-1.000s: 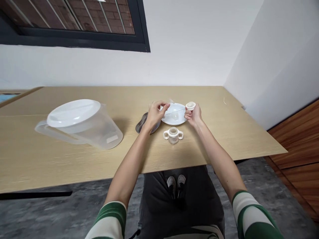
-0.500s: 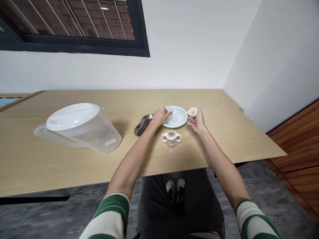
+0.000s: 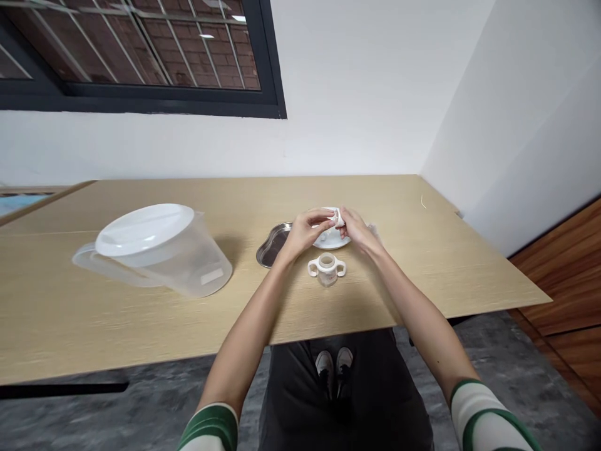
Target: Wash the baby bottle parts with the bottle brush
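Observation:
My hands meet over a white plate (image 3: 332,242), around a small white bottle lid (image 3: 339,217). My right hand (image 3: 357,230) is closed on the lid, which is turned on its side. My left hand (image 3: 304,232) pinches at the lid's open side; whatever lies between its fingertips is too small to make out. Just in front of the plate stands a clear baby bottle (image 3: 327,270) with two white handles and an uncovered mouth. A kidney-shaped metal tray (image 3: 271,247) lies left of the plate, partly behind my left hand.
A large translucent pitcher (image 3: 169,260) with a white lid stands on the left of the wooden table (image 3: 404,263). Something clear (image 3: 374,230) sits just beyond my right wrist. A thin white strip (image 3: 423,202) lies near the right wall.
My hands have come together over the plate. The lid moved left in my right hand and tipped onto its side. The thin strand near my left fingers no longer shows.

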A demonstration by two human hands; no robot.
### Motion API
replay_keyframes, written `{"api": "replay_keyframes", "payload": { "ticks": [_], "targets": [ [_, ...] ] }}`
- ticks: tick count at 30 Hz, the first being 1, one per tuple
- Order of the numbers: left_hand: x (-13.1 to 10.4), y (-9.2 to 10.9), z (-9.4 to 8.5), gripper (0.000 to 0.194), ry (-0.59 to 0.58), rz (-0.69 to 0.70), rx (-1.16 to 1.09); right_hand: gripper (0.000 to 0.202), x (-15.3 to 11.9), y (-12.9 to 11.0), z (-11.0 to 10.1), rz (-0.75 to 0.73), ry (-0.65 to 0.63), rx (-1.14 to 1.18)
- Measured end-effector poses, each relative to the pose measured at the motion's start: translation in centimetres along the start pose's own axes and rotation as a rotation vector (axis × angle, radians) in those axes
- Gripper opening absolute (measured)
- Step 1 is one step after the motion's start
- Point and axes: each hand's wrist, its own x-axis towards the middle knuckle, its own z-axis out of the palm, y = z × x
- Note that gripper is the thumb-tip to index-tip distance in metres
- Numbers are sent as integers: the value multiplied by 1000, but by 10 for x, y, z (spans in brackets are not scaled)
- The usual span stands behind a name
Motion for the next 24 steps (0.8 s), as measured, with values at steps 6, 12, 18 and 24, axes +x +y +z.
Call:
{"api": "replay_keyframes", "payload": {
  "ticks": [6, 12, 18, 24],
  "targets": [
    [-4, -31, -8, 48, 135, -151, -213, 44, 15, -23, 3, 54, -72, -460],
    [-7, -47, -12, 52, 269, -251, -527, 45, 26, -40, 6, -88, -101, -852],
    [-8, -62, -20, 52, 312, -328, -459, 35, 33, -44, 11, -135, -158, -930],
    [-14, -80, -25, 25, 92, -43, 499, 35, 30, -34, -2, -97, 36, -832]
  ]
}}
